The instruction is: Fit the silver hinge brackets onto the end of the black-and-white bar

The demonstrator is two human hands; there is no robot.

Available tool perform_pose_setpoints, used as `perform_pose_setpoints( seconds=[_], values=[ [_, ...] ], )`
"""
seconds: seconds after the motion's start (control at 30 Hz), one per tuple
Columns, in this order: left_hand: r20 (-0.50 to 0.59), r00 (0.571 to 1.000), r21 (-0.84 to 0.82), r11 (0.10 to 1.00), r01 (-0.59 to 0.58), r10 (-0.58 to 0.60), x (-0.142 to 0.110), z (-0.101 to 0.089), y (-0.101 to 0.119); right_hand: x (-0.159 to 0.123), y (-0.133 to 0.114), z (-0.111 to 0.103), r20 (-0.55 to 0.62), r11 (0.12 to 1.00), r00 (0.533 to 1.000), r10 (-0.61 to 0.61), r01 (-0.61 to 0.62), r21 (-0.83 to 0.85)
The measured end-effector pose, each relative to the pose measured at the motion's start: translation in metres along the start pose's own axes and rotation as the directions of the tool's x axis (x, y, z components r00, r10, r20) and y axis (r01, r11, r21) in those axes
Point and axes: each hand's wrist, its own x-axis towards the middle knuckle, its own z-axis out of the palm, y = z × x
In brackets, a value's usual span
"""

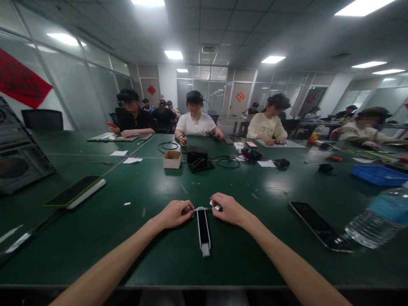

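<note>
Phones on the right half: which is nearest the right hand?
The dark-screened phone beside the water bottle; the pink-screened one lies farther from that hand.

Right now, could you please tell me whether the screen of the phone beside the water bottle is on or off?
It looks off: the phone shows a dark, glossy face with faint reflections and nothing lit.

Shared workroom in an office-like interior

Several people (pixel 196 124) sit along a long green worktop (pixel 239 265) bearing loose cables (pixel 228 162) and a blue tray (pixel 379 178); glass partitions (pixel 59 72), a tiled ceiling (pixel 218 21), flat light panels (pixel 174 55) and a black chair (pixel 42 120) give the room its office look.
</note>
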Motion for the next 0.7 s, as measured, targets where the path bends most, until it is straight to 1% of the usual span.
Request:
perform_pose_setpoints(
  seconds=[0.1,0.3,0.47,0.7],
  values=[
    [0.005,1.000,0.001,1.000,0.001,-0.001,0.000,0.000,0.000,-0.002,0.003,0.002,0.019,1.000,1.000,0.004,-0.005,0.029],
    [-0.014,1.000,0.004,1.000,0.005,-0.005,0.000,0.004,-0.003,0.000,0.011,0.011,-0.002,0.998,1.000,-0.024,0.024,0.051],
    [-0.033,0.999,-0.002,1.000,0.011,-0.011,-0.002,0.005,-0.002,0.002,0.010,0.012,-0.028,0.995,1.000,0.010,-0.007,0.098],
    [-0.015,1.000,-0.023,1.000,0.015,-0.016,-0.002,0.004,-0.001,0.007,0.009,0.021,-0.044,0.994,0.999,0.029,-0.024,0.110]
  ],
)
